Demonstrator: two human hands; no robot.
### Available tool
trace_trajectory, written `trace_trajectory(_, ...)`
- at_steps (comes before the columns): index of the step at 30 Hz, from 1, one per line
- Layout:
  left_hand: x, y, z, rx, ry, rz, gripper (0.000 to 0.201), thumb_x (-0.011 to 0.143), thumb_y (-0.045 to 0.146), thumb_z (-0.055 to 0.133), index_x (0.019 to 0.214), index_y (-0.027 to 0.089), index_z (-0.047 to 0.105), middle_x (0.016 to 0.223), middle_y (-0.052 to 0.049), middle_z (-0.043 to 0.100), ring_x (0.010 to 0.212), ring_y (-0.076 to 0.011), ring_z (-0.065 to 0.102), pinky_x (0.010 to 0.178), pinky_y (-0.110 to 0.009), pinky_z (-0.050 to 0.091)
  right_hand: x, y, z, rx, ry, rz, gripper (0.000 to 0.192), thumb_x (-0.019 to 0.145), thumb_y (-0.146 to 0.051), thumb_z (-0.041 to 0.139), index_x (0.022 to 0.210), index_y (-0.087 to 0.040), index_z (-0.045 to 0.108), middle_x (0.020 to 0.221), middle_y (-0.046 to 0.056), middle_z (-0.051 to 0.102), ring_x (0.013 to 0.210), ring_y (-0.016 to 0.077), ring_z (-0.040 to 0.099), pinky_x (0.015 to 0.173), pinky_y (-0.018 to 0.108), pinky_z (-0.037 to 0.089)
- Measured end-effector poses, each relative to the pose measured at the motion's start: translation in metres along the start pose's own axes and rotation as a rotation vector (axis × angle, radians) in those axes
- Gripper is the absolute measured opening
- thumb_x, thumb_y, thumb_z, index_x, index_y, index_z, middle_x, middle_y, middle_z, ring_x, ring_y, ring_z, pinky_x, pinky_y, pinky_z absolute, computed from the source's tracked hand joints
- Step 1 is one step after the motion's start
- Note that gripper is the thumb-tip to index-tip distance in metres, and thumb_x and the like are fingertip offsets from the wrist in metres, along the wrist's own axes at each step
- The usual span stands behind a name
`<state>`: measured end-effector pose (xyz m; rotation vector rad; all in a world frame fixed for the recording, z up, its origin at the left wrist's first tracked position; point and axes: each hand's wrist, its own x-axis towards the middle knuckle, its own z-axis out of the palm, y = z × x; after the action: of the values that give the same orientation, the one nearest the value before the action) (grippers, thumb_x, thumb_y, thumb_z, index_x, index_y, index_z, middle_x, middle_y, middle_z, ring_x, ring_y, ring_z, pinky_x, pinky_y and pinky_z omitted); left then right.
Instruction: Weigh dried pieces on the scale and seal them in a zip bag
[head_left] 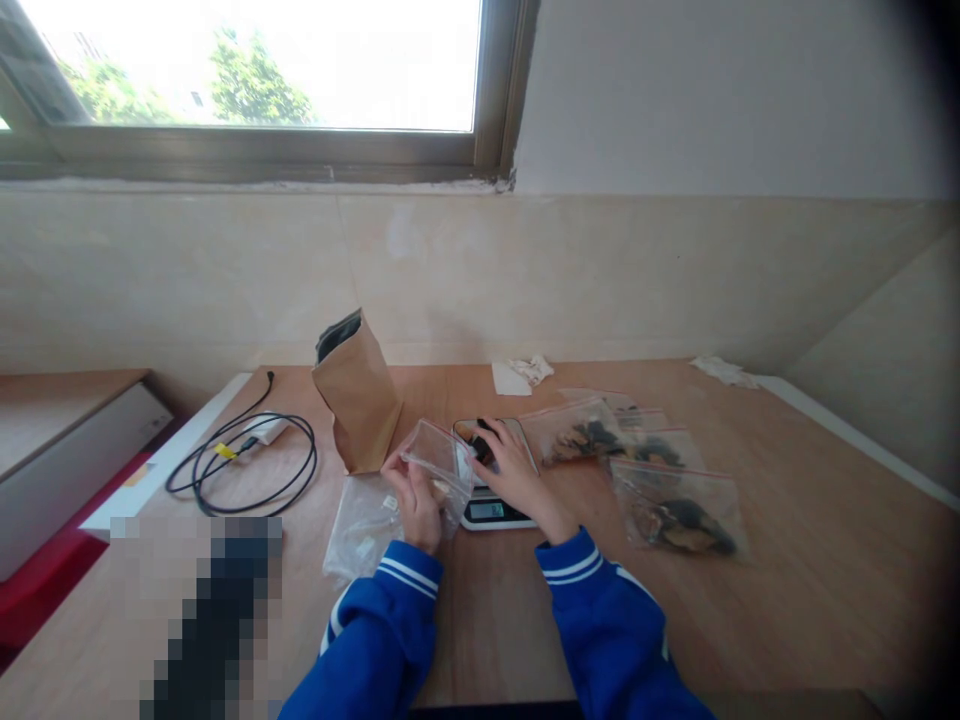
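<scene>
Writing: none legible; digits on the scale (495, 505) display at centre frame too small to read.
Left hand (417, 500): centre frame, raised just above the counter (787, 600), fingers clamped on the lower edge of a clear zip bag (439, 465) held up with its mouth toward the scale; blue sleeve with white cuff stripes.
Right hand (514, 470): just right of the left, palm down over the scale's tray, fingertips closed on a small dark piece (484, 440) on the tray.
Clear zip bag: between the two hands, touching the scale's left edge; a pale bit visible inside.
Scale: flat on the counter, centre frame, partly covered by the right hand.
Filled bags (652, 470): right of centre, several clear bags of dark contents lying overlapped.
Paper bag (356, 395): upright, open-topped, left of centre.
Empty bags (364, 525): flat under the left wrist.
Cable (247, 460): black, coiled, left of frame.
</scene>
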<state>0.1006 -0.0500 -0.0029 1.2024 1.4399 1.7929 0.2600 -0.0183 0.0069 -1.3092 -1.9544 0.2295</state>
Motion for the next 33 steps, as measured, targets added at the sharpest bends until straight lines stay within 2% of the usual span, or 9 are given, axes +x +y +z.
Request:
trace_trajectory(4,0.001,0.001,-0.001,-0.007,0.004,0.005,0.040,0.092,0.051,0.033,0.116,0.020,0.039,0.122,-0.014,0.049,0.119,-0.0246,0.047,0.104,-0.042,0.035,-0.011,0.005,0.007,-0.059,-0.027,-0.014,0.044,0.083,-0.030,0.058,0.125,-0.020,0.054,0.131,0.014,0.052,0.127,0.0303,0.041,0.104,0.052,0.036)
trace_trajectory(10,0.002,0.000,-0.001,-0.002,0.020,0.026,0.040,0.091,0.052,0.033,0.115,0.020,0.041,0.124,-0.016,0.048,0.121,-0.0260,0.046,0.104,-0.045,0.034,-0.021,0.003,0.001,-0.030,0.001,-0.005,0.035,0.083,-0.027,0.058,0.118,-0.023,0.060,0.118,0.011,0.061,0.115,0.0298,0.050,0.097,0.051,0.041)
trace_trajectory(14,0.002,-0.001,-0.001,-0.023,0.026,0.016,0.037,0.092,0.050,0.034,0.114,0.020,0.040,0.126,-0.015,0.048,0.121,-0.0241,0.046,0.104,-0.042,0.034,-0.027,-0.004,-0.006,0.066,0.023,0.006,0.031,0.082,-0.031,0.062,0.112,-0.022,0.063,0.113,0.010,0.064,0.110,0.0286,0.053,0.095,0.048,0.044)
trace_trajectory(18,0.002,-0.001,-0.001,-0.022,0.015,0.007,0.038,0.092,0.049,0.033,0.114,0.019,0.040,0.126,-0.015,0.049,0.122,-0.0255,0.046,0.105,-0.045,0.032,-0.027,-0.008,-0.015,0.183,0.071,0.065,0.023,0.084,-0.038,0.060,0.100,-0.023,0.066,0.098,0.008,0.067,0.098,0.0260,0.059,0.087,0.043,0.048)
trace_trajectory(22,0.002,-0.002,-0.001,-0.024,-0.004,0.006,0.037,0.092,0.049,0.034,0.114,0.020,0.040,0.126,-0.013,0.049,0.122,-0.0237,0.046,0.105,-0.042,0.033,-0.018,-0.014,-0.022,0.344,0.157,0.176,0.029,0.082,-0.046,0.060,0.096,-0.021,0.067,0.095,0.008,0.068,0.089,0.0233,0.063,0.078,0.037,0.052)
trace_trajectory(27,0.001,-0.004,-0.001,-0.023,-0.051,0.018,0.038,0.092,0.050,0.034,0.114,0.020,0.041,0.123,-0.012,0.050,0.118,-0.0213,0.049,0.104,-0.041,0.034,0.003,-0.038,-0.032,0.629,0.241,0.289,0.038,0.082,-0.052,0.058,0.100,-0.018,0.064,0.101,0.009,0.069,0.084,0.0206,0.066,0.072,0.032,0.056)
trace_trajectory(30,-0.001,-0.003,-0.001,-0.036,-0.105,0.035,0.042,0.092,0.051,0.035,0.116,0.017,0.040,0.123,-0.014,0.050,0.117,-0.0224,0.050,0.104,-0.042,0.035,0.014,-0.060,-0.040,0.697,0.193,0.265,0.039,0.084,-0.052,0.055,0.102,-0.018,0.064,0.104,0.009,0.069,0.086,0.0201,0.066,0.071,0.030,0.056)
trace_trajectory(33,-0.003,0.000,-0.001,-0.072,-0.151,0.045,0.043,0.091,0.051,0.036,0.116,0.017,0.040,0.122,-0.015,0.052,0.118,-0.0231,0.050,0.103,-0.043,0.036,0.019,-0.080,-0.047,0.652,0.119,0.211,0.036,0.088,-0.049,0.052,0.102,-0.020,0.067,0.101,0.007,0.071,0.087,0.0199,0.066,0.075,0.031,0.054)
